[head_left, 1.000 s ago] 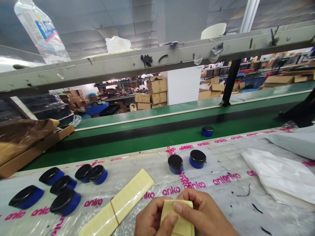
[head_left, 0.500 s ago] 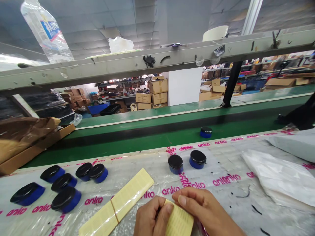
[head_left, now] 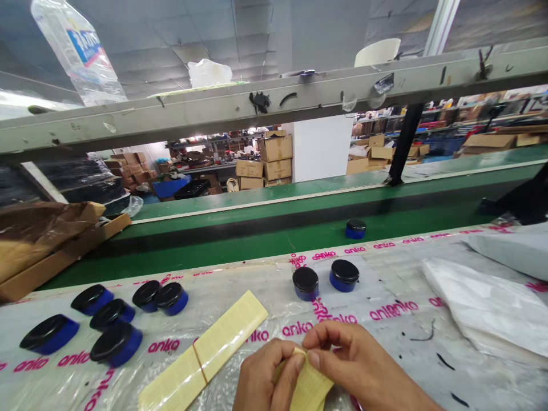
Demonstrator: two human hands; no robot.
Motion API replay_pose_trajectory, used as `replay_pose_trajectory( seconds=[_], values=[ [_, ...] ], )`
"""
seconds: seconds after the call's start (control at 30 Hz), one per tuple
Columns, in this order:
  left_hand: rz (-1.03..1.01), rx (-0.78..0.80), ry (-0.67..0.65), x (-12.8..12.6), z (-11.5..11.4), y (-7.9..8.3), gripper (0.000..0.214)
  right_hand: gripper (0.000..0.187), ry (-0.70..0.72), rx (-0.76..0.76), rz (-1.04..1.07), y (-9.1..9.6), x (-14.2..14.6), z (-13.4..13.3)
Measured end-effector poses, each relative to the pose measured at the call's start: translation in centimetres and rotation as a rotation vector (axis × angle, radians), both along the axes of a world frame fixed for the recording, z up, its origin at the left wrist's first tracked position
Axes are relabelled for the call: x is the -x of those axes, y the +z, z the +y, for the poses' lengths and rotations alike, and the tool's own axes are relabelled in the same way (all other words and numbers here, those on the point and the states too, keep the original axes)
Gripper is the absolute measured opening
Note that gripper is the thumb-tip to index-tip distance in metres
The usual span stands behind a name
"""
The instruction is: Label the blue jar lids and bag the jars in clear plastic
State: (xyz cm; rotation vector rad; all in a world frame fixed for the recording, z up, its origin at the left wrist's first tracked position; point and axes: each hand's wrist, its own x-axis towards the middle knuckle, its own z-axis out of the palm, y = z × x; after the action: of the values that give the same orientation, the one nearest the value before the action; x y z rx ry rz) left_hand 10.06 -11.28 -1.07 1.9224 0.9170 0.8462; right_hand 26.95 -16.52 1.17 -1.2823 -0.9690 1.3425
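Both my hands work low at the bottom middle of the view. My left hand [head_left: 270,375] and my right hand [head_left: 355,359] pinch the top of a cream label strip [head_left: 311,388], which is printed with fine text and tilts to the right. Its upper corner is bent between my fingertips. To the left of my left hand lies a long bundle of cream label strips [head_left: 205,349], bound by a thin rubber band. Two blue jars with black lids [head_left: 305,283] [head_left: 344,274] stand just beyond my hands. Several more [head_left: 115,344] sit at the left.
The work surface is covered by clear plastic sheeting [head_left: 385,342] printed with pink "anko" lettering. White plastic sheets [head_left: 483,302] lie at the right. A green conveyor belt [head_left: 257,242] carrying one blue jar [head_left: 355,229] runs behind it. A cardboard tray [head_left: 43,251] sits at the left.
My fingers have moved together onto the strip's upper corner, which now looks bent, and the strip tilts more to the right. The view has shifted slightly.
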Motion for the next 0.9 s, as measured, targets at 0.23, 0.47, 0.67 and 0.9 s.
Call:
replay_pose_trajectory(
  seconds=[0.23,0.47,0.67,0.9],
  values=[
    [0.030,-0.070,-0.030,0.2,0.3,-0.1,0.030,0.014,0.032,0.010,-0.037,1.0,-0.1,-0.1],
    [-0.076,0.093,-0.035,-0.2,0.1,0.3,0.023,0.017,0.062,-0.002,-0.052,0.5,-0.3,-0.2],
    [-0.108,0.367,0.066,-0.5,0.1,0.8,0.019,0.019,0.015,-0.040,-0.039,0.4,-0.3,-0.1],
    [-0.219,0.499,0.109,-0.8,0.0,1.1,0.031,0.025,0.031,-0.032,-0.043,-0.2,-0.1,-0.1]
  ],
)
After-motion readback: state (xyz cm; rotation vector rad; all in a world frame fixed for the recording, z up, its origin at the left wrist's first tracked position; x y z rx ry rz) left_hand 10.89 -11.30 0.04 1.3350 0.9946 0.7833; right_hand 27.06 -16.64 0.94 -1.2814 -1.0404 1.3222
